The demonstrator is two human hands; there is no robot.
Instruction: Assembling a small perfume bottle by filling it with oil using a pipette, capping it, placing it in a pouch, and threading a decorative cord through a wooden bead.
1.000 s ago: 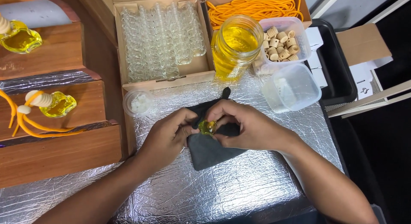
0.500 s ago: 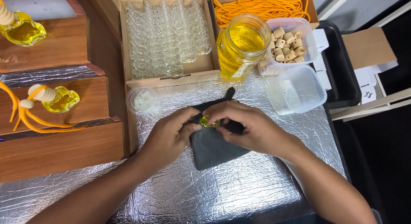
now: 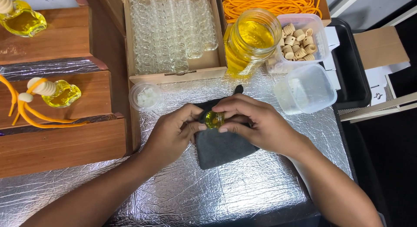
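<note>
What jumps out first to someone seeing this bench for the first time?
Both hands meet at the middle: the left hand and right hand pinch a small yellow-filled bottle over a dark cloth on the foil-covered table. Behind them stands a big jar of yellow liquid, beside a box of empty glass bottles.

foil-covered table point(image 3: 243, 196) — wooden steps point(image 3: 56, 144)

Packages only: open cardboard box point(image 3: 173, 73) at top centre, packed with clear glass vials. Second open cardboard box point(image 3: 323, 14) to its right, full of orange cord. Folded brown cardboard piece point(image 3: 380, 47) at far right, white printed sheets point(image 3: 378, 86) beneath it. No screens or signs.
</note>
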